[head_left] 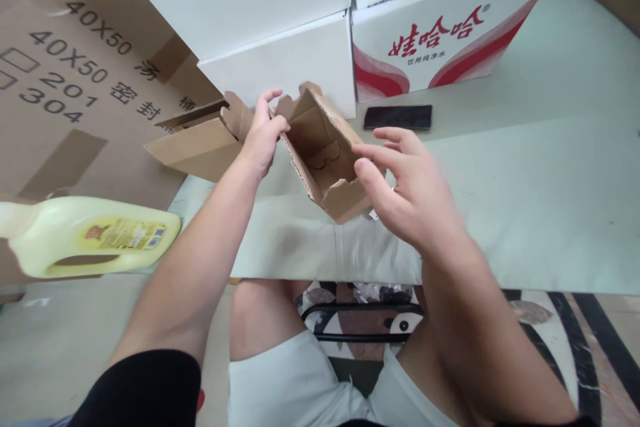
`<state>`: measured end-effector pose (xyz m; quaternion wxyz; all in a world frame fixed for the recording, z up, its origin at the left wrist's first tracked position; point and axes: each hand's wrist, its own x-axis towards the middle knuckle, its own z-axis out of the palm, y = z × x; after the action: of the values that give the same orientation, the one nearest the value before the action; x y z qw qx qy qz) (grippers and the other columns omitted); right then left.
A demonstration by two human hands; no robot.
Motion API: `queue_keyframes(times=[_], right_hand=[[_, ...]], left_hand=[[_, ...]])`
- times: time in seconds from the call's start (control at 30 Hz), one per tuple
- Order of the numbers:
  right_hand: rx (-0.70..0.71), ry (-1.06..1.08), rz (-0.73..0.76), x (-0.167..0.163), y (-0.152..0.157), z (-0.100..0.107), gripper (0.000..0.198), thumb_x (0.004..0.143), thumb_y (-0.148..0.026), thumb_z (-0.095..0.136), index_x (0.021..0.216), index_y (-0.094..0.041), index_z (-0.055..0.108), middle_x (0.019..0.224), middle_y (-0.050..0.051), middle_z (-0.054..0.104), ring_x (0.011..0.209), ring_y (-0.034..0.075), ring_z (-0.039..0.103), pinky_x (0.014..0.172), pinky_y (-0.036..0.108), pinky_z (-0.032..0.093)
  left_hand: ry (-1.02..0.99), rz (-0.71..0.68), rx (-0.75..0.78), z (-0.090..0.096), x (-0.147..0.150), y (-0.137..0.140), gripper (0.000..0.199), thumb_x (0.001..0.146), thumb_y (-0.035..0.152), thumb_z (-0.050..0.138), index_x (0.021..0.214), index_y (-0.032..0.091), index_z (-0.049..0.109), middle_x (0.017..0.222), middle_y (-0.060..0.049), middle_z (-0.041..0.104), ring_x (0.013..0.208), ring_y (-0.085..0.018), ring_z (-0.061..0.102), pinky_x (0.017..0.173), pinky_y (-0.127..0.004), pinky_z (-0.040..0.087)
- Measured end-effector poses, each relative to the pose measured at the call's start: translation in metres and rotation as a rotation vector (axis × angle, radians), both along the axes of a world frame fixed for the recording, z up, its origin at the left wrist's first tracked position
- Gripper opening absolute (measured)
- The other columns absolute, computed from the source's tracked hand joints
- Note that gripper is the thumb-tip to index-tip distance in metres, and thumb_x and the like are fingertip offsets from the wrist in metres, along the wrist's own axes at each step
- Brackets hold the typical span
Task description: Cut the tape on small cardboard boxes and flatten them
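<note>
A small open cardboard box [327, 163] is tilted over the table, its hollow inside facing me and showing bare brown walls and cut flaps. My left hand [265, 130] grips its left wall, thumb over the edge and fingers behind. At the box's right edge, my right hand [400, 180] has its fingers apart, with index finger and thumb at or very near the rim; contact is hard to tell. Just left of my left hand is another folded cardboard piece [197, 147] with notched tabs. Whether it joins the box is hidden behind the hand.
A black phone [397, 117] lies behind the box on the pale green table cover [525, 200]. White cartons [430, 47] with red print are stacked at the back. A large brown carton [75, 80] stands left, with a yellow jug [100, 237] in front of it.
</note>
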<state>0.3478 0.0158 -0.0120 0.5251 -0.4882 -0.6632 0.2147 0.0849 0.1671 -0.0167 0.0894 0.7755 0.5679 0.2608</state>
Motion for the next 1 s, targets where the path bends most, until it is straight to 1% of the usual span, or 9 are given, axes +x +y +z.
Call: queue_keyframes(times=[0.1, 0.2, 0.27, 0.33, 0.43, 0.53, 0.7, 0.87, 1.0], right_hand=[[0.02, -0.022, -0.072, 0.007, 0.004, 0.0, 0.029, 0.097, -0.043, 0.062, 0.111, -0.023, 0.078, 0.124, 0.012, 0.063, 0.123, 0.034, 0.061, 0.108, 0.06, 0.05], [0.019, -0.036, -0.105, 0.012, 0.005, 0.002, 0.034, 0.098, -0.045, 0.059, 0.118, -0.025, 0.076, 0.128, 0.012, 0.062, 0.124, 0.032, 0.06, 0.106, 0.057, 0.052], [0.048, -0.022, -0.036, 0.012, 0.003, 0.005, 0.035, 0.099, -0.045, 0.057, 0.123, -0.027, 0.074, 0.133, 0.012, 0.059, 0.13, 0.03, 0.057, 0.108, 0.053, 0.051], [0.055, -0.03, 0.065, 0.01, 0.001, 0.008, 0.031, 0.099, -0.043, 0.056, 0.116, -0.027, 0.076, 0.138, 0.011, 0.057, 0.136, 0.03, 0.054, 0.113, 0.052, 0.047], [-0.026, -0.053, 0.121, 0.006, -0.002, 0.012, 0.033, 0.101, -0.041, 0.052, 0.094, -0.024, 0.079, 0.132, 0.011, 0.06, 0.135, 0.031, 0.056, 0.111, 0.052, 0.048], [-0.064, -0.032, 0.018, 0.006, -0.002, 0.015, 0.039, 0.103, -0.039, 0.046, 0.088, -0.023, 0.079, 0.116, 0.011, 0.067, 0.127, 0.029, 0.061, 0.106, 0.05, 0.051], [-0.093, -0.053, -0.208, 0.01, -0.001, 0.016, 0.03, 0.098, -0.035, 0.052, 0.109, -0.026, 0.079, 0.12, 0.01, 0.07, 0.118, 0.03, 0.066, 0.099, 0.05, 0.055], [-0.152, -0.103, -0.211, 0.01, 0.003, 0.007, 0.045, 0.091, -0.021, 0.047, 0.129, -0.029, 0.071, 0.127, 0.009, 0.066, 0.118, 0.029, 0.065, 0.1, 0.05, 0.056], [-0.172, -0.127, -0.209, 0.009, 0.009, -0.002, 0.051, 0.09, -0.026, 0.054, 0.141, -0.027, 0.062, 0.132, 0.012, 0.062, 0.121, 0.032, 0.062, 0.105, 0.055, 0.054]], left_hand=[[-0.283, 0.006, -0.174, 0.005, 0.0, -0.004, 0.054, 0.094, 0.04, 0.047, 0.146, 0.041, 0.034, 0.114, -0.006, 0.06, 0.109, -0.027, 0.066, 0.088, -0.045, 0.055], [-0.502, 0.002, -0.243, 0.009, 0.003, -0.009, 0.054, 0.086, 0.04, 0.059, 0.138, 0.038, 0.042, 0.113, -0.005, 0.06, 0.109, -0.03, 0.066, 0.09, -0.047, 0.054], [-0.637, -0.021, -0.261, 0.009, 0.004, -0.011, 0.055, 0.081, 0.038, 0.066, 0.133, 0.033, 0.047, 0.11, -0.006, 0.058, 0.109, -0.031, 0.065, 0.093, -0.047, 0.052], [-0.724, -0.047, -0.269, 0.008, 0.005, -0.011, 0.054, 0.077, 0.033, 0.07, 0.128, 0.03, 0.051, 0.106, -0.005, 0.057, 0.108, -0.03, 0.064, 0.095, -0.047, 0.05], [-0.74, -0.07, -0.275, 0.005, 0.004, -0.009, 0.053, 0.074, 0.023, 0.07, 0.125, 0.029, 0.055, 0.102, -0.004, 0.056, 0.106, -0.029, 0.065, 0.097, -0.047, 0.05], [-0.691, -0.059, -0.262, 0.005, 0.001, -0.008, 0.053, 0.075, 0.018, 0.068, 0.125, 0.031, 0.057, 0.103, -0.003, 0.058, 0.104, -0.027, 0.066, 0.096, -0.046, 0.051], [-0.624, 0.011, -0.237, 0.01, 0.005, -0.012, 0.048, 0.08, 0.022, 0.066, 0.126, 0.032, 0.058, 0.11, -0.005, 0.066, 0.109, -0.026, 0.066, 0.098, -0.043, 0.053], [-0.564, 0.015, -0.21, 0.012, 0.015, -0.017, 0.044, 0.085, 0.023, 0.063, 0.128, 0.031, 0.058, 0.102, -0.003, 0.072, 0.105, -0.025, 0.066, 0.106, -0.046, 0.051], [-0.576, -0.055, -0.207, 0.004, 0.018, -0.015, 0.038, 0.091, 0.036, 0.068, 0.128, 0.031, 0.059, 0.099, -0.003, 0.068, 0.108, -0.026, 0.066, 0.113, -0.052, 0.045]])
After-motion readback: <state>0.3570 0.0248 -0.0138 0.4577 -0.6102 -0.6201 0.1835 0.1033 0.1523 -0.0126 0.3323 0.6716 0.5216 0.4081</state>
